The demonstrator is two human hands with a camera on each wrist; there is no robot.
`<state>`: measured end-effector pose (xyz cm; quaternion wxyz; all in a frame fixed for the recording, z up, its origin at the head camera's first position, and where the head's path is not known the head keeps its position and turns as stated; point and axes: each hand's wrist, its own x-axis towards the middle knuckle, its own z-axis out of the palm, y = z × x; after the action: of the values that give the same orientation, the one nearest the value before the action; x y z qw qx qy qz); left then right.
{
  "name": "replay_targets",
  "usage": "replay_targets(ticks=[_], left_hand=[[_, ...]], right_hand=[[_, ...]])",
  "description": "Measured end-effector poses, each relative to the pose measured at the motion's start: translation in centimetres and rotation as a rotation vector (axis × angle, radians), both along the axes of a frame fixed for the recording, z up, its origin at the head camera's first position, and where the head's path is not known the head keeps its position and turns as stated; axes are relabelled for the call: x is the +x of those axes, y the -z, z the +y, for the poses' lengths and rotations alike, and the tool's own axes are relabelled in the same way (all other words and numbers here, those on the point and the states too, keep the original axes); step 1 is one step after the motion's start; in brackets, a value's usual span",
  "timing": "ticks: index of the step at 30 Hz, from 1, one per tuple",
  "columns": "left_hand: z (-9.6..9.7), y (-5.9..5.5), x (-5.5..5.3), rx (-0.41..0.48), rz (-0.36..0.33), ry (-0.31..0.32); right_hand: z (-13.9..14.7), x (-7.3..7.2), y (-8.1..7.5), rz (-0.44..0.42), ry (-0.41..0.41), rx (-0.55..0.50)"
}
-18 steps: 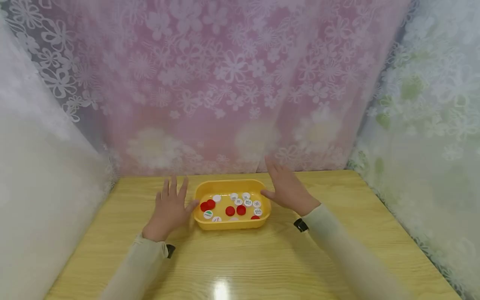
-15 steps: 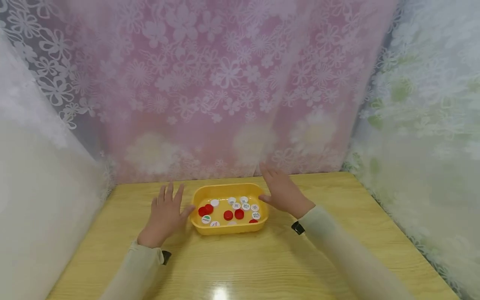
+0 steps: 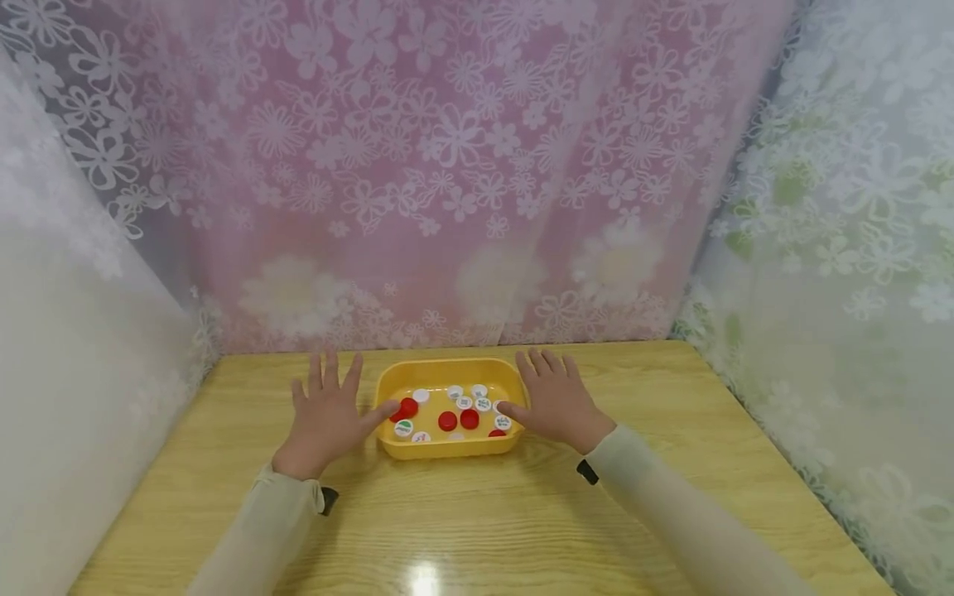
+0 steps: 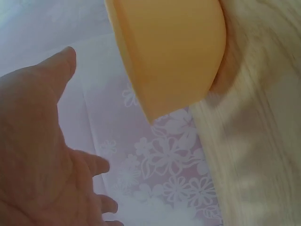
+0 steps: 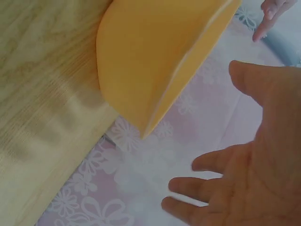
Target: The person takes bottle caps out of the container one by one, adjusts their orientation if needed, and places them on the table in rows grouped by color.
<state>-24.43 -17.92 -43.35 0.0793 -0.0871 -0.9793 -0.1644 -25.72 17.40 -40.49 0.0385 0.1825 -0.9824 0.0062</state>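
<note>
A yellow plastic tray (image 3: 450,449) sits on the table with several red bottle caps (image 3: 447,421) and white printed bottle caps (image 3: 483,405) lying loose in it. My left hand (image 3: 325,424) hovers at the tray's left end, fingers spread, thumb over the rim. At the opposite end is my right hand (image 3: 561,403), also spread, its thumb overlapping the right rim and partly covering a white cap. Both wrist views show a gap between the hand and the tray's outer wall (image 4: 171,52). Neither hand holds anything.
The wood-grain table (image 3: 462,521) reaches back to a pink floral curtain (image 3: 447,207). Pale curtains hang on the left (image 3: 89,348) and right (image 3: 835,331). Dark wrist straps (image 3: 587,472) show at the sleeves.
My right hand has turned and spread its fingers, its thumb shifting left over the tray's end. The left thumb reaches farther over the left rim. The head view has shifted slightly.
</note>
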Motion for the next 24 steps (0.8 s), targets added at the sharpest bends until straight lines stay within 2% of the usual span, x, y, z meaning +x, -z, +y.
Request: replay_targets(ticks=[4, 9, 12, 15, 18, 21, 24], left_hand=[[0.2, 0.1, -0.6, 0.031, 0.004, -0.002], [0.3, 0.3, -1.5, 0.075, 0.035, -0.05], [0.4, 0.9, -2.0, 0.106, -0.011, -0.051], [0.8, 1.9, -2.4, 0.157, -0.071, -0.038], [1.3, 2.8, -2.7, 0.209, -0.083, -0.053], [1.9, 3.3, -3.0, 0.252, -0.075, -0.074], [2.6, 3.6, -3.1, 0.256, -0.063, -0.059]], right_hand=[[0.0, -0.3, -0.1, 0.03, -0.022, 0.013], [-0.2, -1.4, -0.1, 0.093, -0.059, 0.03], [-0.6, -2.2, -0.3, 0.144, -0.118, 0.053], [-1.3, -2.8, -0.6, 0.178, -0.18, 0.088], [-2.1, -3.3, -1.0, 0.145, -0.219, 0.122], [-2.8, -3.7, -1.3, 0.076, -0.24, 0.165], [-2.8, -4.6, -1.2, 0.014, -0.258, 0.19]])
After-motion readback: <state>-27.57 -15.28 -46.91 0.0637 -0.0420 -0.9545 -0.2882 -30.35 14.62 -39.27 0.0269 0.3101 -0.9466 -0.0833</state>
